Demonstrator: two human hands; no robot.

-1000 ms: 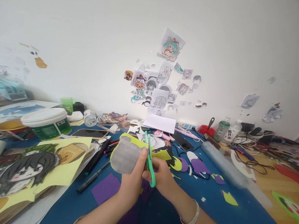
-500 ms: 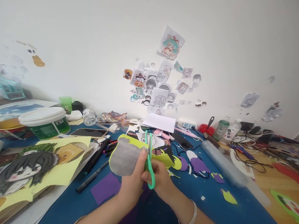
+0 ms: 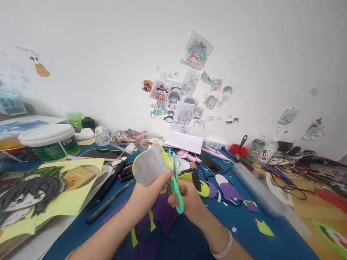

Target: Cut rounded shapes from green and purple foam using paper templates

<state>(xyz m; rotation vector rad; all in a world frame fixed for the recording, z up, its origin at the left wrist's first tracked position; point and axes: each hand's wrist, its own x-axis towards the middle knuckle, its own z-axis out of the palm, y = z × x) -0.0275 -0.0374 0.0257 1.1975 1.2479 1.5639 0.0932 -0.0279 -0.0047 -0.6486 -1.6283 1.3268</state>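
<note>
My left hand [image 3: 149,194] grips a grey cutout [image 3: 150,166] edged in yellow-green, thumb on its face near the right edge. Green-handled scissors [image 3: 176,186] are in my right hand [image 3: 188,197], its fingers around the handles. The scissor blades point up and away beside the right edge of the cutout; whether they touch the material I cannot tell. Yellow-green strips [image 3: 152,220] hang or lie below my left hand, over purple sheets [image 3: 165,213] on the blue mat [image 3: 206,244].
On the left lie a drawn character cutout [image 3: 26,198], a white-lidded tub [image 3: 48,140], and several pens [image 3: 107,203]. To the right are purple and yellow scraps [image 3: 263,227], a clear plastic roll [image 3: 257,188] and bottles [image 3: 268,151]. A phone [image 3: 102,154] lies behind the pens.
The cutout has turned and risen slightly in my left hand. The scissors have tilted and shifted slightly right. Yellow-green strips now show below my left hand.
</note>
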